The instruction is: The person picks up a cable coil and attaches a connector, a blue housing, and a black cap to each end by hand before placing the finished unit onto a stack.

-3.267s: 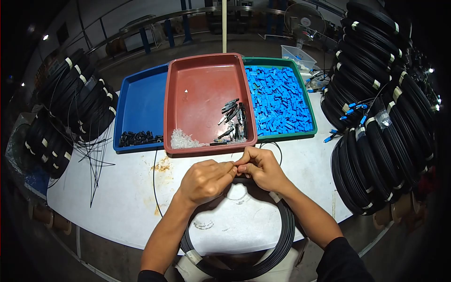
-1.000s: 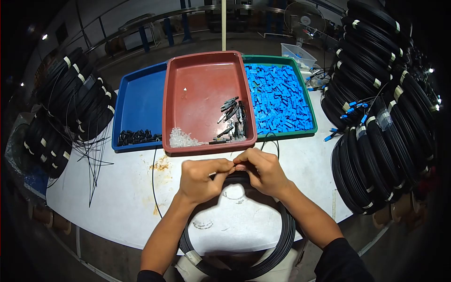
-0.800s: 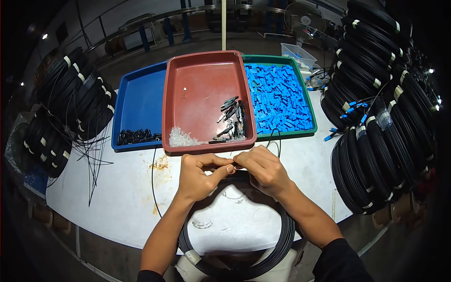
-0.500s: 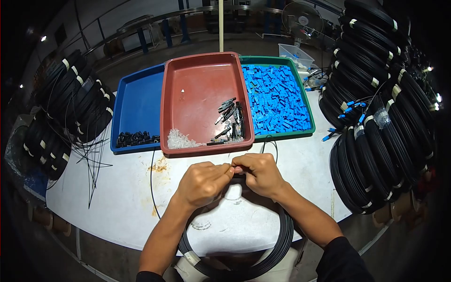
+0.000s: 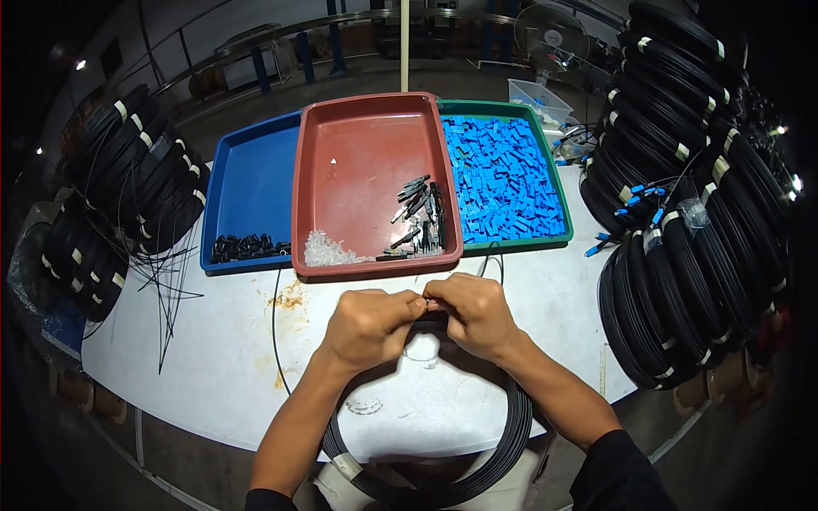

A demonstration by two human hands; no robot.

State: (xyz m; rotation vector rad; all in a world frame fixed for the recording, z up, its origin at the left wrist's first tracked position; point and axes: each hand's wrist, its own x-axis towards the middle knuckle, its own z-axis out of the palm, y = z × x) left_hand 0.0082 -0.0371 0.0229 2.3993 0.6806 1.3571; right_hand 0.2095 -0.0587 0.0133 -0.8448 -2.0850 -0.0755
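Observation:
My left hand (image 5: 368, 328) and my right hand (image 5: 475, 313) meet above the white table, just in front of the red tray (image 5: 366, 162). Both are closed, thumbs and fingertips pinched together nearly touching. Whatever small piece lies between the fingertips is mostly hidden. Beneath my wrists lies a coil of black cable (image 5: 513, 426), wrapped with a pale tape band (image 5: 347, 466) at its lower left. A loose black cable (image 5: 275, 332) curves up from the coil's left side toward the trays. Another thin loop (image 5: 501, 271) rises behind my right hand.
The red tray holds clear plastic bits (image 5: 328, 250) and black connector parts (image 5: 417, 213). A blue tray (image 5: 256, 179) has small black pieces (image 5: 247, 249); a green tray (image 5: 511, 244) holds blue connector parts (image 5: 507, 179). Cable coils are stacked left (image 5: 166, 187) and right (image 5: 682, 298).
My hands stay together at almost the same spot. The left fingers have curled in slightly more, and the view has shifted a little.

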